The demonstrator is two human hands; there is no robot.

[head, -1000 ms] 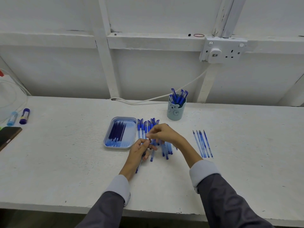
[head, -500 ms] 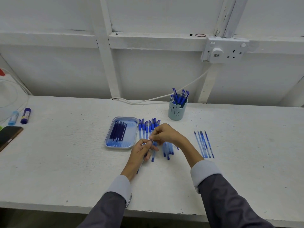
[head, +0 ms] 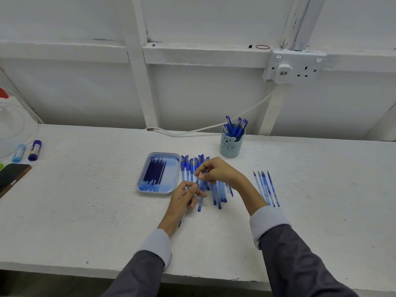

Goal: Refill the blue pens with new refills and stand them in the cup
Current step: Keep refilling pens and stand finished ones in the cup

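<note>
My left hand [head: 183, 197] grips a clear pen barrel whose dark tip pokes out below the wrist. My right hand [head: 216, 171] pinches a small part at the barrel's upper end, just above my left fingers. Behind and under both hands lies a row of blue pens [head: 194, 166] on the white table. A pale blue tray [head: 175, 166] holds several dark blue refills [head: 154, 170] to the left. A light blue bear cup [head: 231, 144] with several capped pens stands behind. Several refills [head: 266, 188] lie loose on the right.
A white cable [head: 214, 126] runs along the wall to a socket [head: 294, 68]. Two glue sticks [head: 34, 150] and a dark phone [head: 11, 175] lie at the far left. The table's front edge [head: 85, 269] is near me.
My right hand has lifted slightly away from my left hand, pulling upward at the top of the held pen. The view has shifted a little.
</note>
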